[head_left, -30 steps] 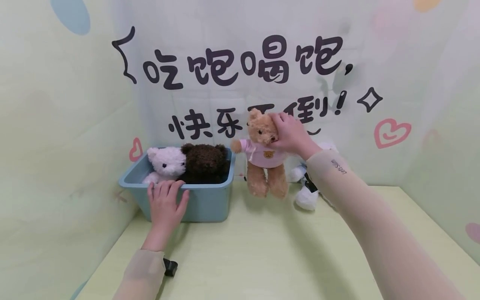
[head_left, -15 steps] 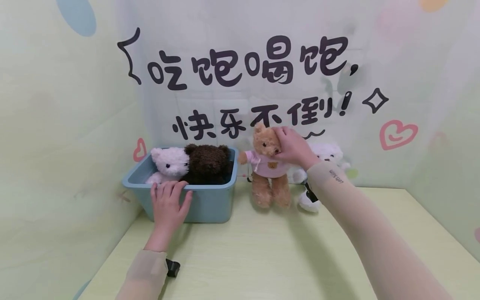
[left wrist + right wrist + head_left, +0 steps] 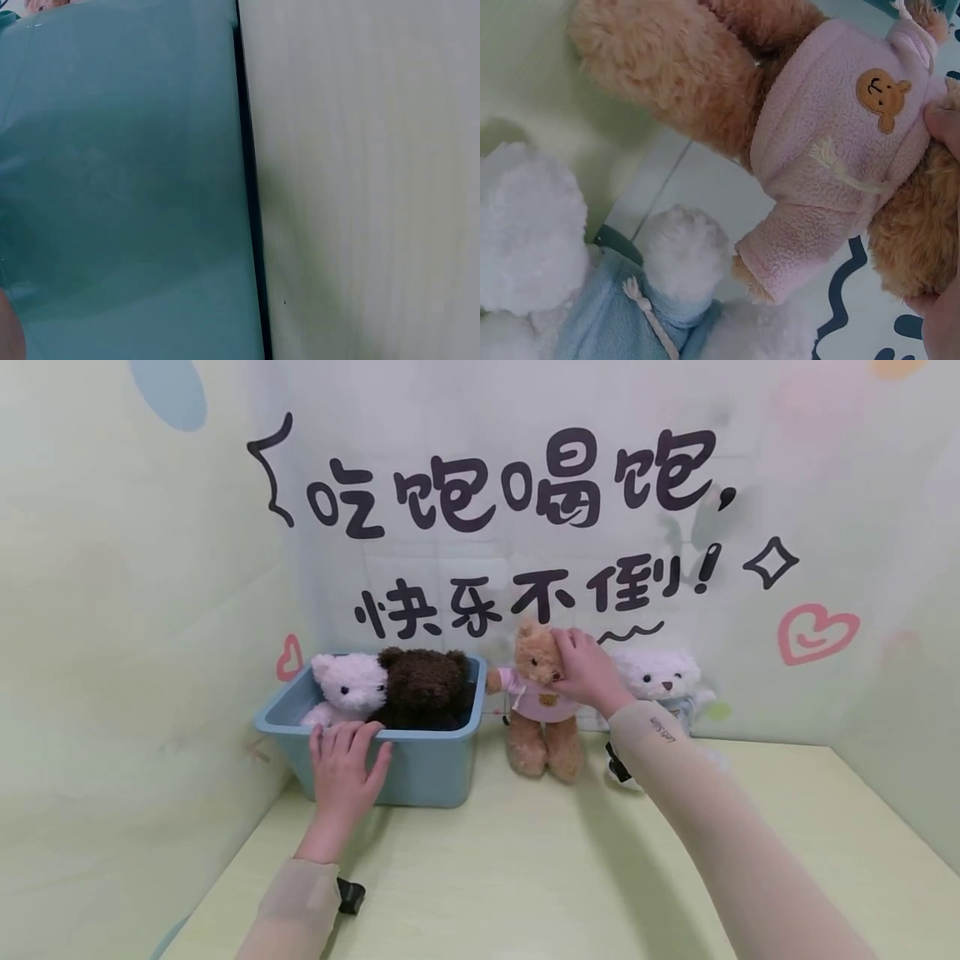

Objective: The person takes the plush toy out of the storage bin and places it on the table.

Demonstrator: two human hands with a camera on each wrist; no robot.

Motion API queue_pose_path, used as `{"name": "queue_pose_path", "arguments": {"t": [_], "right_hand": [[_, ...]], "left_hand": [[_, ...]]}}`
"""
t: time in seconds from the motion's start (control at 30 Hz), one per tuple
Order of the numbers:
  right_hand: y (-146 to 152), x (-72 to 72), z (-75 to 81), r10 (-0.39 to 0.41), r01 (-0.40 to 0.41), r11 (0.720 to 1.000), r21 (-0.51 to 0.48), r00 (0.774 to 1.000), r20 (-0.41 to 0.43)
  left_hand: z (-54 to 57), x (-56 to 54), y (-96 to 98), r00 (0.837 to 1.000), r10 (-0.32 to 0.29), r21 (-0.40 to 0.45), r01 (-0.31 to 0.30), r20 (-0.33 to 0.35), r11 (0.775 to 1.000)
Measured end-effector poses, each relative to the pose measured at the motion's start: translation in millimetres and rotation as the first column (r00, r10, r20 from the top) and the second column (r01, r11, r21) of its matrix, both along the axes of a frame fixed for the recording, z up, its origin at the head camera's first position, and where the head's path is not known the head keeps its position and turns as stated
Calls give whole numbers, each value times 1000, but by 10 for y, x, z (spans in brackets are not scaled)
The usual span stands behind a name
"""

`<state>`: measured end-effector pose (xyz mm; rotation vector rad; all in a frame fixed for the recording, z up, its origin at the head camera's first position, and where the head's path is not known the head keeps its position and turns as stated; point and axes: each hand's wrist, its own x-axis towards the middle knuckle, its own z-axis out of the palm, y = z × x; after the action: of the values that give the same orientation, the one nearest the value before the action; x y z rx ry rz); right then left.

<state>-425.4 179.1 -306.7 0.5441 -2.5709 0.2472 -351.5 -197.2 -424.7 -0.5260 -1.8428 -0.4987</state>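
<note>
A tan teddy bear in a pink hoodie hangs upright by the table's back. My right hand grips its head from the right, thumb at the chin. In the right wrist view the hoodie fills the upper right, with my thumb against the neck. My left hand hooks its fingers over the front rim of a light blue plastic bin, thumb against the outer wall. A white plush bear and a dark brown plush bear sit inside it.
A white plush bear in a blue top sits right of the tan bear, partly behind my right forearm. The bin stands at the back left of the pale table. Printed cloth walls enclose the back and sides.
My right hand has lowered the tan teddy bear toward the table. The head view has turned slightly left, so the scene sits further right. My left hand stays on the bin's rim.
</note>
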Motion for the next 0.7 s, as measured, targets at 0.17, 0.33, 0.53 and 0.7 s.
{"name": "queue_pose_path", "arguments": {"t": [0.17,0.33,0.53,0.7], "right_hand": [[14,-53,-148,-32,31,999,-23,999,-24],[-15,-64,-295,-52,53,998,-37,998,40],[-46,-47,-386,-71,80,995,-65,989,131],[-58,-57,-397,-95,105,992,-70,986,137]], "left_hand": [[-5,5,14,1000,0,2,0,3,1000],[-16,8,16,1000,2,10,-2,5,1000],[-15,0,23,1000,1,6,-1,-1,1000],[-13,1,28,1000,-3,5,3,2,1000]]}}
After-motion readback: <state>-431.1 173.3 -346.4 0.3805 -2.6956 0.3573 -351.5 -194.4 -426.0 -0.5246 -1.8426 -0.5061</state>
